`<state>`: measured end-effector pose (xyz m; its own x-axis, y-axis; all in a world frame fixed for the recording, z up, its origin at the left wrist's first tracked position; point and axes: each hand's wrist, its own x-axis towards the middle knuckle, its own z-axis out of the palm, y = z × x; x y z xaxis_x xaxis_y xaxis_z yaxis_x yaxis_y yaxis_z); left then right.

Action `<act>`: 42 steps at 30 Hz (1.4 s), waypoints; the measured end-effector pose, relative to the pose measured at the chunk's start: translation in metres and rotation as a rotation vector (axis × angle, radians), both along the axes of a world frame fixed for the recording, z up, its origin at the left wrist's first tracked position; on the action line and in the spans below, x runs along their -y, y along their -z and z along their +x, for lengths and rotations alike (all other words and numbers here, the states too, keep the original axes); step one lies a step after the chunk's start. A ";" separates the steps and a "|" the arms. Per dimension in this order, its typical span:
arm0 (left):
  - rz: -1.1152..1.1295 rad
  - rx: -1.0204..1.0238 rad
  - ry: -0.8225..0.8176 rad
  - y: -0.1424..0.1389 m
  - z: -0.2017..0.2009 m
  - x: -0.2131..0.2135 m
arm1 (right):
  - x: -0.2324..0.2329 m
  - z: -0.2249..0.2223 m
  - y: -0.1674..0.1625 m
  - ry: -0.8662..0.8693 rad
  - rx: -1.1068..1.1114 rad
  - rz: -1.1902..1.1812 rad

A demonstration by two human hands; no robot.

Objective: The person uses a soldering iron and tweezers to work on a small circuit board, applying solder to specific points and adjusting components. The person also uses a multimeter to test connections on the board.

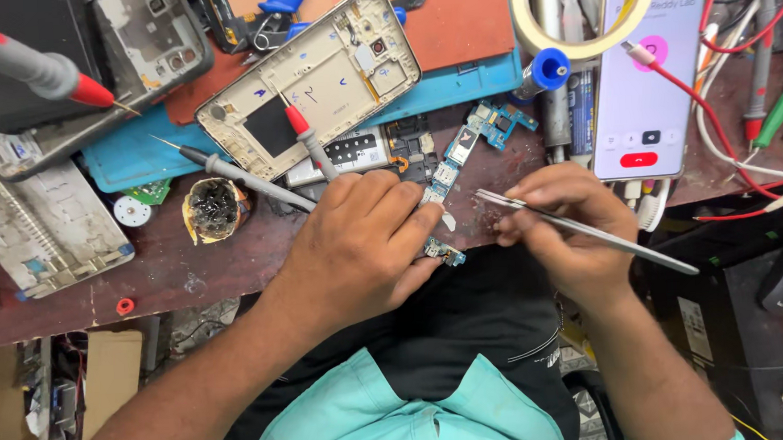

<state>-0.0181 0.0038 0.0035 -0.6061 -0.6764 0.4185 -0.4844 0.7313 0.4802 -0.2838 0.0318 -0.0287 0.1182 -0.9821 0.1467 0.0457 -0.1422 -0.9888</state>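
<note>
Left hand: your left hand lies palm down at the near edge of the bench, fingers curled over and pressing on a long blue circuit board.
Circuit board: it runs diagonally from under your left fingertips up and to the right, toward the far side; its near end pokes out below your fingers, right at the bench edge.
Right hand: your right hand is closed in a pinch around metal tweezers, thumb and forefinger near the tips.
Tweezers: tips point left, ending just beside the board and close to your left fingertips; whether they touch the board cannot be told. The handle trails off to the right, past the bench edge.
Probes: two grey test probes, one red-tipped, one black-tipped, lie just beyond your left hand, their cords passing under it.
Phone frame: a bare silver phone frame rests tilted on a blue mat, far of the hand.
Lit phone: a phone with a lit screen lies to the far right, with a red cable plugged in.
Flux pot: a small crusted pot sits left of your left hand.
Tape: a roll sits at the far edge, left of the lit phone.
</note>
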 end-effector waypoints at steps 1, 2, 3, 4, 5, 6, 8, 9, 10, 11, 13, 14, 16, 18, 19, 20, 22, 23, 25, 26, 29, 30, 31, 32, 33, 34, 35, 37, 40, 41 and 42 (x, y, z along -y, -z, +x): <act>-0.008 0.000 -0.001 0.000 0.000 -0.001 | -0.001 0.002 -0.002 -0.007 -0.104 -0.024; -0.014 -0.002 -0.003 0.000 0.001 -0.002 | -0.001 0.005 -0.004 -0.016 -0.210 -0.047; -0.024 -0.005 -0.006 0.001 0.002 -0.003 | -0.002 0.008 -0.006 -0.007 -0.316 -0.109; -0.023 -0.012 -0.004 0.001 0.002 -0.004 | -0.001 0.011 -0.008 -0.001 -0.424 -0.173; -0.024 -0.015 -0.007 0.001 0.003 -0.005 | -0.001 0.014 -0.010 0.002 -0.528 -0.241; -0.024 -0.016 -0.014 0.001 0.004 -0.006 | -0.001 0.017 -0.012 0.014 -0.528 -0.232; -0.022 -0.029 -0.022 0.000 0.005 -0.008 | 0.000 0.022 -0.016 0.034 -0.524 -0.216; -0.025 -0.033 -0.026 0.000 0.006 -0.009 | 0.000 0.024 -0.017 0.032 -0.530 -0.232; -0.040 -0.043 -0.033 0.000 0.006 -0.009 | 0.000 0.026 -0.019 0.029 -0.534 -0.247; -0.052 -0.052 -0.037 -0.001 0.007 -0.010 | 0.000 0.027 -0.020 0.028 -0.537 -0.256; -0.056 -0.062 -0.041 -0.002 0.008 -0.013 | -0.002 0.028 -0.021 0.034 -0.542 -0.241; -0.059 -0.066 -0.040 -0.003 0.008 -0.013 | -0.002 0.028 -0.020 0.045 -0.546 -0.238; -0.061 -0.061 -0.036 -0.003 0.008 -0.012 | -0.002 0.028 -0.020 0.036 -0.538 -0.256; -0.053 -0.048 -0.037 -0.003 0.006 -0.012 | -0.003 0.027 -0.020 0.038 -0.550 -0.262; -0.056 -0.049 -0.033 -0.004 0.006 -0.012 | -0.003 0.026 -0.019 0.042 -0.561 -0.262; -0.057 -0.050 -0.031 -0.004 0.005 -0.012 | -0.004 0.026 -0.020 0.044 -0.574 -0.261; -0.068 -0.049 -0.034 -0.004 0.004 -0.012 | -0.004 0.025 -0.020 0.033 -0.555 -0.258; -0.075 -0.048 -0.037 -0.005 0.004 -0.012 | -0.004 0.024 -0.020 0.025 -0.545 -0.257; -0.072 -0.046 -0.042 -0.005 0.004 -0.014 | -0.005 0.024 -0.021 0.025 -0.540 -0.261; -0.070 -0.047 -0.042 -0.005 0.005 -0.015 | -0.004 0.024 -0.021 0.025 -0.538 -0.268; -0.061 -0.044 -0.040 -0.006 0.005 -0.015 | -0.004 0.023 -0.021 0.011 -0.459 -0.233; -0.060 -0.042 -0.039 -0.006 0.005 -0.015 | -0.004 0.023 -0.021 0.014 -0.468 -0.235; -0.063 -0.046 -0.040 -0.007 0.006 -0.016 | -0.004 0.023 -0.021 0.019 -0.476 -0.240; -0.066 -0.050 -0.040 -0.007 0.006 -0.016 | -0.004 0.022 -0.021 0.022 -0.484 -0.243; -0.069 -0.055 -0.040 -0.007 0.006 -0.015 | -0.004 0.022 -0.021 0.017 -0.481 -0.242; -0.070 -0.059 -0.041 -0.008 0.005 -0.015 | -0.004 0.022 -0.021 0.013 -0.479 -0.244; -0.069 -0.063 -0.042 -0.008 0.006 -0.015 | -0.004 0.023 -0.021 0.008 -0.477 -0.246; -0.057 -0.072 -0.037 -0.009 0.006 -0.015 | -0.004 0.024 -0.020 0.012 -0.461 -0.237; -0.040 -0.088 -0.026 -0.009 0.007 -0.015 | -0.006 0.024 -0.017 0.073 -0.392 -0.104; -0.044 -0.094 -0.030 -0.009 0.007 -0.016 | -0.007 0.023 -0.015 0.103 -0.362 -0.040; -0.050 -0.101 -0.034 -0.009 0.007 -0.015 | -0.007 0.021 -0.014 0.095 -0.317 -0.036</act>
<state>-0.0109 0.0192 0.0126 -0.5361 -0.6728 0.5099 -0.4605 0.7393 0.4913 -0.2628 0.0392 -0.0150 0.0717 -0.9857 0.1523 -0.2788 -0.1664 -0.9458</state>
